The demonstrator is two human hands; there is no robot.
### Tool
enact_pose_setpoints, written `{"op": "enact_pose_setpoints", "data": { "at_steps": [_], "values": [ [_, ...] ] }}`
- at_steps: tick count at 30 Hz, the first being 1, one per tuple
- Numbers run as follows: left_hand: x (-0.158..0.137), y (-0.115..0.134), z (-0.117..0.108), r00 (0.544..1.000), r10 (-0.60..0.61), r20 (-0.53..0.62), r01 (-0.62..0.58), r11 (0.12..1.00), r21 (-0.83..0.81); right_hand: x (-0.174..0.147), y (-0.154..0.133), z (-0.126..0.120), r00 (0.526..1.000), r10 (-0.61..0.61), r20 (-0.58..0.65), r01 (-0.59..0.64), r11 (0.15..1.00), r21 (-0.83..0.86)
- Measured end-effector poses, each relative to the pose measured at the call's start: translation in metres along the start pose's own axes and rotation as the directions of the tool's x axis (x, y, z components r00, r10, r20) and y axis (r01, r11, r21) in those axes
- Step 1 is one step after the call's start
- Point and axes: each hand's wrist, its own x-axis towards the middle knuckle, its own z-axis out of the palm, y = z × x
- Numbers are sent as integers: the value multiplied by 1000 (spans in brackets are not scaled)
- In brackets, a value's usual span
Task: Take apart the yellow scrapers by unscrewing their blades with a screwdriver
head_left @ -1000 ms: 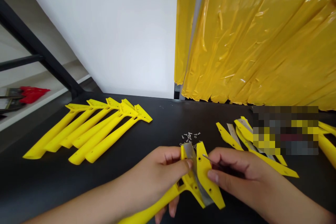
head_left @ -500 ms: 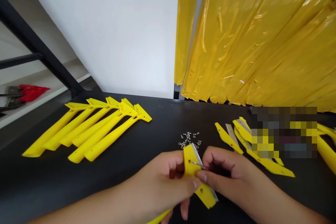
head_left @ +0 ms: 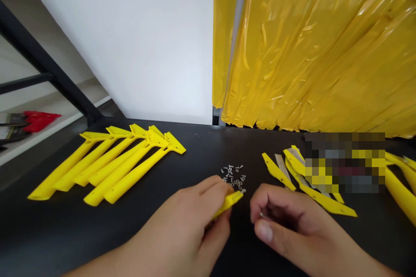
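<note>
My left hand (head_left: pixel 198 220) is closed around a yellow plastic scraper (head_left: pixel 231 202), now turned nearly edge-on. A bit of its metal blade (head_left: pixel 243 191) shows at the tip; my fingers hide most of the rest. To the right, and apart from the scraper, my right hand (head_left: pixel 289 225) is curled with thumb and index finger together. A small metal screw (head_left: pixel 262 215) peeks out between those fingers, mostly hidden. Just beyond my left hand lies a loose cluster of small screws (head_left: pixel 230 169) and nuts (head_left: pixel 238 184) on the black table (head_left: pixel 201 160).
Several yellow handles (head_left: pixel 130 164) with forked heads lie in a row at left. Flat yellow plates (head_left: pixel 328 201) and grey blade strips (head_left: pixel 282 166) lie at right, beside a blurred patch. More yellow handles (head_left: pixel 401 190) sit at far right. Yellow plastic sheeting (head_left: pixel 308 52) hangs behind.
My left hand has tilted the scraper from face-up to edge-on. My right hand has drawn away from it to the right, with the thin metal piece no longer at the scraper's hole.
</note>
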Motion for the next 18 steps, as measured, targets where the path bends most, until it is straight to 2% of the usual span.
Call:
{"op": "enact_pose_setpoints", "data": {
  "at_steps": [1,2,4,7,9,11,12,13,14,15,16,17,18],
  "values": [
    [-2,1,0,998,70,-5,-68,981,184,-2,0,1,999,11,32,-13,998,56],
    [-4,1,1,992,127,12,-123,923,365,-3,0,3,998,28,51,-34,994,108],
    [-8,1,6,976,202,78,-204,735,646,-6,0,8,996,72,58,-81,981,173],
    [-13,-2,12,948,276,162,-279,465,840,-8,0,13,990,132,49,-139,974,179],
    [-15,-6,12,931,330,159,-289,395,872,-9,0,15,988,153,37,-157,968,197],
    [-15,-10,8,912,401,88,-266,413,871,-8,0,16,986,164,3,-160,959,233],
    [-14,-12,5,905,426,13,-227,457,860,-6,0,16,986,163,-22,-152,956,252],
    [-13,-14,3,898,433,-85,-178,532,828,-4,0,15,987,155,-49,-137,954,268],
    [-11,-16,0,899,386,-207,-102,645,758,-1,0,14,987,140,-75,-114,953,281],
    [-9,-16,-2,906,283,-315,-22,773,634,2,0,13,988,120,-96,-87,953,290],
    [-6,-16,-4,916,130,-379,63,888,456,5,1,12,989,100,-110,-64,954,294],
    [-3,-15,-5,926,-51,-375,149,960,237,7,1,11,990,81,-119,-43,954,297],
    [0,-13,-6,933,-211,-291,225,974,15,10,2,9,990,64,-122,-25,955,297]
  ]
}}
